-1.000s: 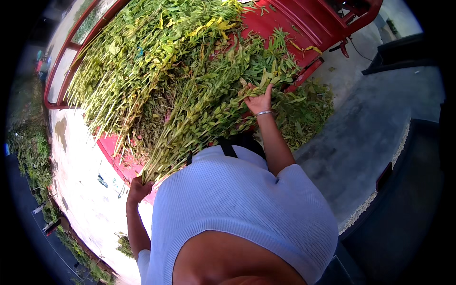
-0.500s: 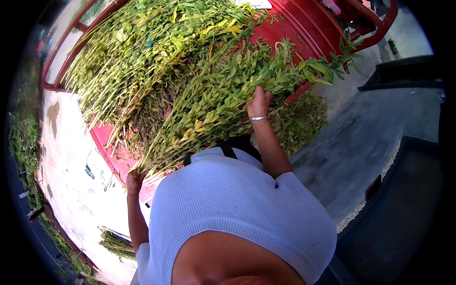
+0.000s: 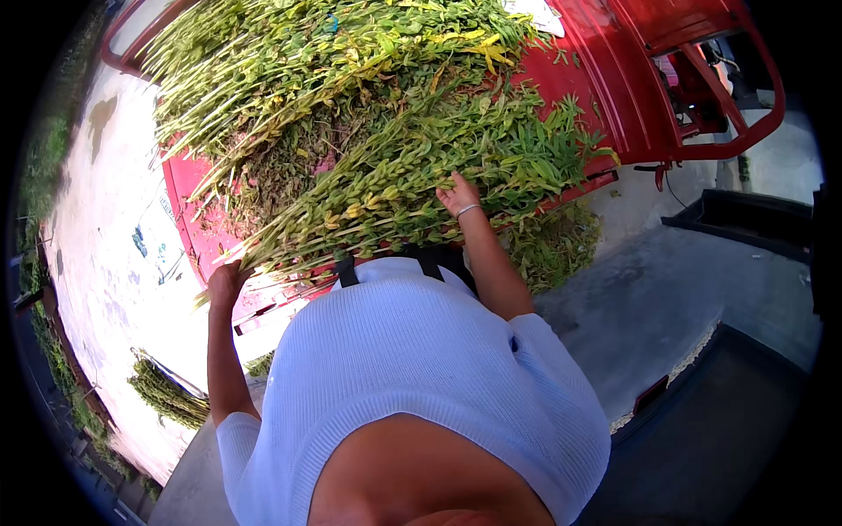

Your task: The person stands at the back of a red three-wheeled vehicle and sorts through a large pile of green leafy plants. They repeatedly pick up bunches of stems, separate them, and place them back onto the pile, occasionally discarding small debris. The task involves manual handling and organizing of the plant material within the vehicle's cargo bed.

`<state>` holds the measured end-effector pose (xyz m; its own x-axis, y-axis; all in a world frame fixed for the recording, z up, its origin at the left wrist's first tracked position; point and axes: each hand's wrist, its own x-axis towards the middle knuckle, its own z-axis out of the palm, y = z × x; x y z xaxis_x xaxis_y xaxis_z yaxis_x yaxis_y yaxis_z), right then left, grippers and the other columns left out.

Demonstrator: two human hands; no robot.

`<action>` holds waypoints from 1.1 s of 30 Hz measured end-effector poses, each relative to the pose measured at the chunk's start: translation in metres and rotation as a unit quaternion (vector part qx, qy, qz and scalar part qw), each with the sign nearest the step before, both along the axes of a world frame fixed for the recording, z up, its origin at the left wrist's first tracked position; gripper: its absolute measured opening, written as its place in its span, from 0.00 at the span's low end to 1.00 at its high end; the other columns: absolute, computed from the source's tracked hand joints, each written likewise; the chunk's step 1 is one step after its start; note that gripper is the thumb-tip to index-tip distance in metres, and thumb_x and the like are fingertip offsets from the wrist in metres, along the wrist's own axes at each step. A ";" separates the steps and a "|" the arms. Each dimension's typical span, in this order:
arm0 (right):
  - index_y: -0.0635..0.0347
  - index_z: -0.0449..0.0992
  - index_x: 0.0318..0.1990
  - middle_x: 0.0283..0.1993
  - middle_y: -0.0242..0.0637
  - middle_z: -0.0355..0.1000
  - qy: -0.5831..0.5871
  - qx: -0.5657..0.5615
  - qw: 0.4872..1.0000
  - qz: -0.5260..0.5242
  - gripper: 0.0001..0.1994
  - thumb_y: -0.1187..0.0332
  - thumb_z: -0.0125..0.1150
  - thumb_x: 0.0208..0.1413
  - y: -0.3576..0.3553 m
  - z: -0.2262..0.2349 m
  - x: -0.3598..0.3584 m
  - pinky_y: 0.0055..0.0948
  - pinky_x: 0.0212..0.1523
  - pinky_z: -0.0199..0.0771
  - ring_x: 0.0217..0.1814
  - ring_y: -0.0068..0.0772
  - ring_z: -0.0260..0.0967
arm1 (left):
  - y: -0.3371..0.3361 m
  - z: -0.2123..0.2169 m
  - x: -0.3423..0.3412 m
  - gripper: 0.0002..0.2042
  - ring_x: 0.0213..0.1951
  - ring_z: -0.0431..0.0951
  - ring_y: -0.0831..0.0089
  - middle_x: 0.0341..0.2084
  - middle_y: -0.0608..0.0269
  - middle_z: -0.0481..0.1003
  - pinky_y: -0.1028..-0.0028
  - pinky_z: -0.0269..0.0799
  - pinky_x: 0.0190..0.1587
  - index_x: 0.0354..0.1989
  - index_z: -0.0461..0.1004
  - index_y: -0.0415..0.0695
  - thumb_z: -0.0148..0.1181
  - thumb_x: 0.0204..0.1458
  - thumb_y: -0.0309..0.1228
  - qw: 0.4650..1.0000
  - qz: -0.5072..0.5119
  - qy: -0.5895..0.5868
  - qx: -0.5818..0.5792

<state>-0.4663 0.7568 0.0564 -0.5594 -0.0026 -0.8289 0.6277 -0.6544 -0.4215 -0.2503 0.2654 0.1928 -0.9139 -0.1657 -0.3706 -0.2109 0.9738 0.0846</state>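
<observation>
A bundle of leafy green stalks with pods (image 3: pixel 368 206) lies slanting across the near side of a red vehicle bed (image 3: pixel 200 206). At its bare-stem end, on the left, my left hand (image 3: pixel 226 280) is closed round the stems. My right hand (image 3: pixel 458 193), with a silvery bangle at the wrist, rests against the leafy middle of the bundle. Its fingers look stretched out and partly apart, not wrapped round the stalks. Beyond the bundle a larger heap of similar stalks (image 3: pixel 289 79) covers the bed, with crumbled dry leaves (image 3: pixel 281 149) between.
Red metal framework (image 3: pixel 728 96) stands at the right end of the bed. Fallen leaves (image 3: pixel 561 245) lie on the ground by my right arm. Another bunch of stalks (image 3: pixel 165 390) lies on the pale ground at the left. Dark trough-like edging (image 3: pixel 737 223) is at the far right.
The bundle's leafy tops have come down onto the bed. My right hand has loosened from the stalks and come back toward me. My left hand still grips the stem ends, and the view has shifted.
</observation>
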 end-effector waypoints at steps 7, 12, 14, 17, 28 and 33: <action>0.65 0.61 0.53 0.54 0.48 0.62 -0.053 -0.020 0.996 0.065 0.21 0.60 0.52 0.58 0.019 -0.023 0.006 0.33 0.40 0.73 0.55 0.47 0.62 | -0.011 0.006 -0.002 0.16 0.25 0.73 0.54 0.16 0.55 0.70 0.58 0.66 0.27 0.27 0.72 0.46 0.59 0.45 0.48 0.995 -0.043 0.091 0.027; 0.60 0.41 0.65 0.66 0.51 0.45 -0.031 0.007 0.995 0.098 0.35 0.61 0.54 0.57 0.016 -0.021 0.009 0.32 0.31 0.73 0.59 0.52 0.60 | -0.024 -0.026 0.006 0.19 0.27 0.74 0.56 0.19 0.56 0.71 0.59 0.68 0.27 0.32 0.75 0.48 0.60 0.41 0.51 0.999 -0.016 0.028 0.030; 0.60 0.42 0.65 0.65 0.51 0.47 -0.028 0.028 0.994 0.099 0.35 0.60 0.54 0.57 0.014 -0.016 0.009 0.31 0.31 0.73 0.58 0.49 0.62 | -0.022 -0.033 0.010 0.19 0.27 0.74 0.55 0.19 0.55 0.71 0.59 0.68 0.28 0.31 0.75 0.49 0.60 0.41 0.51 0.999 0.005 0.035 0.040; 0.62 0.47 0.63 0.61 0.52 0.56 -0.038 0.066 0.990 0.120 0.32 0.55 0.52 0.58 0.017 -0.013 0.006 0.29 0.30 0.73 0.52 0.43 0.67 | -0.024 -0.045 0.008 0.20 0.28 0.75 0.54 0.20 0.56 0.72 0.59 0.69 0.29 0.30 0.73 0.48 0.62 0.37 0.52 0.999 0.004 -0.003 0.052; 0.65 0.73 0.34 0.27 0.46 0.74 0.121 0.651 0.338 0.668 0.17 0.57 0.57 0.52 -0.014 0.066 -0.008 0.39 0.21 0.73 0.22 0.45 0.72 | -0.028 -0.095 0.016 0.18 0.29 0.74 0.59 0.24 0.61 0.71 0.61 0.68 0.33 0.29 0.68 0.47 0.59 0.41 0.49 0.997 -0.061 0.038 0.004; 0.60 0.74 0.36 0.34 0.47 0.73 0.130 0.717 0.267 0.631 0.12 0.61 0.59 0.51 -0.098 0.124 -0.030 0.42 0.28 0.75 0.34 0.44 0.73 | -0.028 -0.091 0.018 0.14 0.31 0.74 0.64 0.25 0.64 0.70 0.64 0.67 0.35 0.30 0.69 0.49 0.58 0.42 0.45 0.984 -0.121 0.123 -0.031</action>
<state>-0.4962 0.6584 0.1808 -0.9020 -0.1091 -0.4177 -0.2047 0.9599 0.1914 -0.2326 0.2378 0.1018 -0.9903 0.0526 -0.1289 0.0475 0.9980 0.0423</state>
